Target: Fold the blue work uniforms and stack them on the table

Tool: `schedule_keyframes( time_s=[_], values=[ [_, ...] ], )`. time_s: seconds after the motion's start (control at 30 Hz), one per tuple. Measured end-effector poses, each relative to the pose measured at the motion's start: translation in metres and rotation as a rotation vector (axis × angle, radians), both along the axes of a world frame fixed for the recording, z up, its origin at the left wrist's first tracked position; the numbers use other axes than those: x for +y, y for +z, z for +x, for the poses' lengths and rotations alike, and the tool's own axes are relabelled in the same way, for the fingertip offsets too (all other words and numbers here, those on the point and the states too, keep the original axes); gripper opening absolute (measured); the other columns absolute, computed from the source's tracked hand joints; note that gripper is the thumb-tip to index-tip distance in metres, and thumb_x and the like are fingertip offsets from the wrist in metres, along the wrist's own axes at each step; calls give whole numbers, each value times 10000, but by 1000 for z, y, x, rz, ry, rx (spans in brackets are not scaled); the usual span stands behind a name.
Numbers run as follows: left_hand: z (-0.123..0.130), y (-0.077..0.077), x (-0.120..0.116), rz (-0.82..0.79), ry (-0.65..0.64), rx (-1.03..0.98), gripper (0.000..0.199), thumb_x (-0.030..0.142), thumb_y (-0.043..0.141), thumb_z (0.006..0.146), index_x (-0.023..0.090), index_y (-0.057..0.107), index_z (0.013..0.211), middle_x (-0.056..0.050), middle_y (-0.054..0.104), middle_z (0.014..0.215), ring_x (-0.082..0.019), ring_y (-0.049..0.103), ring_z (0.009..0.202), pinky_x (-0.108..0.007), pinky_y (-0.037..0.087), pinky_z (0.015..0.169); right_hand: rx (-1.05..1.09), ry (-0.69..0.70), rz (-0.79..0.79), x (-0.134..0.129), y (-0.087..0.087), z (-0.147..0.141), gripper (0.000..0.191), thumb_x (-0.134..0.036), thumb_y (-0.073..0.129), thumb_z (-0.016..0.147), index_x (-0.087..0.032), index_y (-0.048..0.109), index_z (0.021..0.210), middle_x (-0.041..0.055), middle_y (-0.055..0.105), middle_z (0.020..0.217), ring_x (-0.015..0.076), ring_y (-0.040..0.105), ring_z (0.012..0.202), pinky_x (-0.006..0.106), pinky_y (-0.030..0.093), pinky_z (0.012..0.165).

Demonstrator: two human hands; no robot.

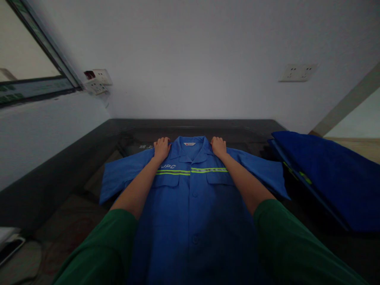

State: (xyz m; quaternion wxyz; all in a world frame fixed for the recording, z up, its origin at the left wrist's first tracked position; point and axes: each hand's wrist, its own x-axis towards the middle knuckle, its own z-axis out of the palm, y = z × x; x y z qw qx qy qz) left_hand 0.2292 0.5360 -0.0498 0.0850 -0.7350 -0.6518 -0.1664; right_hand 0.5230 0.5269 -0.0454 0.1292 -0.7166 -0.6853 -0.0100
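Note:
A blue short-sleeved work shirt [178, 202] lies spread out, front side up, with its collar at the far end and both sleeves out to the sides. It has yellow-green reflective strips across the chest, two flap pockets and white letters. At its left shoulder seam, as I look at it, my left hand [162, 149] grips the cloth with bent fingers. My right hand [219, 147] holds the opposite shoulder beside the collar in the same way. The fingertips of both hands are partly hidden over the far edge.
More folded blue clothing [329, 178] lies in a pile on the right. The dark table [192, 123] meets a wall with sockets [298, 73]. On the left are a window [32, 51] and more sockets [96, 85]; a phone-like object [12, 250] sits at the lower left.

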Motion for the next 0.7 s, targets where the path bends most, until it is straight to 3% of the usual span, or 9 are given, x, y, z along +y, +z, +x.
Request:
schedule_keyframes(
  time_s=[0.13, 0.2, 0.33, 0.43, 0.5, 0.57, 0.63, 0.7],
  values=[
    [-6, 13, -24, -8, -19, 18, 373, 245, 449, 910, 194, 511, 1274, -136, 539, 1293, -290, 456, 1216, -454, 310, 1036, 47, 27, 65, -17, 12, 7, 285, -262, 385, 968, -161, 558, 1171, 155, 540, 1264, 277, 451, 1182, 396, 404, 939],
    [-16, 20, -48, -72, -77, 42, 373, 245, 470, 896, 224, 533, 1263, -109, 549, 1289, -281, 460, 1223, -454, 307, 1053, 106, 133, 141, -40, 19, 15, 287, -265, 399, 958, -165, 571, 1164, 139, 548, 1245, 267, 464, 1167, 385, 396, 967],
    [-49, 41, -118, -209, -247, 45, 336, 299, 486, 884, 254, 580, 1203, -57, 577, 1276, -253, 493, 1214, -427, 359, 1042, 219, 468, 157, -125, 29, 36, 239, -259, 445, 912, -191, 622, 1057, 102, 597, 1151, 238, 521, 1128, 384, 383, 1017],
    [-80, 60, -183, -221, -302, -67, 350, 356, 450, 874, 242, 606, 1166, -51, 608, 1233, -224, 529, 1182, -373, 384, 1045, 322, 542, 75, -211, 39, 55, 239, -344, 454, 886, -241, 648, 980, 84, 612, 1142, 244, 549, 1118, 422, 398, 1011],
    [-99, 71, -230, -230, -247, -186, 388, 421, 438, 854, 241, 616, 1148, -49, 641, 1184, -214, 573, 1125, -335, 419, 1017, 435, 477, 5, -267, 46, 71, 269, -442, 476, 848, -269, 662, 937, 84, 642, 1103, 248, 582, 1076, 426, 420, 994],
    [-116, 78, -278, -266, -120, -304, 427, 499, 432, 829, 257, 622, 1125, -36, 682, 1110, -217, 626, 1030, -315, 473, 942, 534, 323, -83, -321, 48, 93, 327, -564, 530, 759, -297, 675, 879, 95, 675, 1025, 268, 619, 995, 437, 458, 942],
    [-132, 77, -329, -326, 51, -361, 429, 560, 422, 799, 274, 643, 1030, -21, 724, 951, -227, 670, 877, -313, 520, 813, 618, 91, -182, -374, 38, 122, 382, -655, 585, 631, -326, 683, 797, 111, 691, 894, 284, 649, 844, 449, 504, 817],
    [-146, 66, -381, -397, 213, -343, 413, 596, 402, 778, 284, 654, 873, -17, 721, 759, -240, 679, 720, -324, 525, 689, 707, -142, -279, -425, 16, 155, 366, -695, 607, 551, -378, 680, 718, 131, 666, 723, 274, 630, 648, 442, 511, 643]
  ],
)
